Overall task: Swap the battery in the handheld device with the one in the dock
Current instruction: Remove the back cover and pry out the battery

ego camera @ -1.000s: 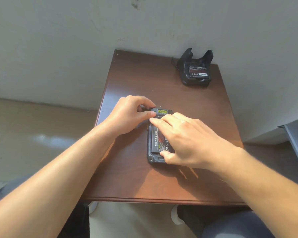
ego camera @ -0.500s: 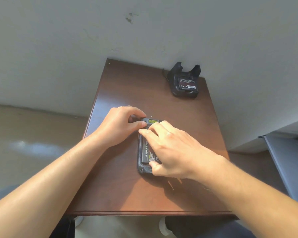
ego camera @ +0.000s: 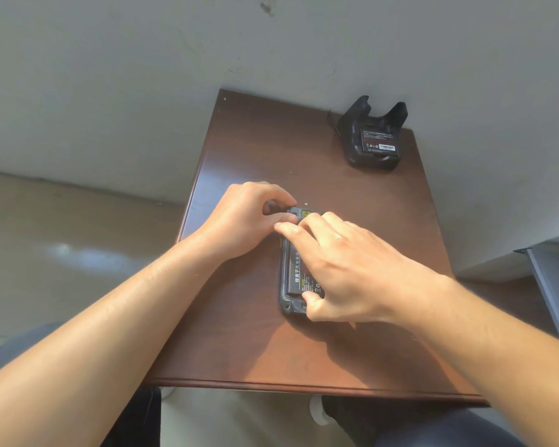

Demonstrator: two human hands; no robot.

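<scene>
Table point(ego camera: 265, 150): dark reddish-brown wood, smooth, with a soft sheen where light falls.
Handheld device point(ego camera: 284, 298): dark grey plastic shell, matt, lying back-up.
Battery point(ego camera: 299, 275): black, slightly glossy printed label.
Dock point(ego camera: 355, 146): black plastic, matt.
Dock battery point(ego camera: 378, 141): black, with a white paper-like sticker.
Wall point(ego camera: 110, 75): pale paint, matt, scuffed.
Floor point(ego camera: 62, 253): beige, polished, reflecting light.

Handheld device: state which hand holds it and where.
Left hand pinches the handheld device at its far top corner; right hand rests on its battery, thumb at the near end.
</scene>
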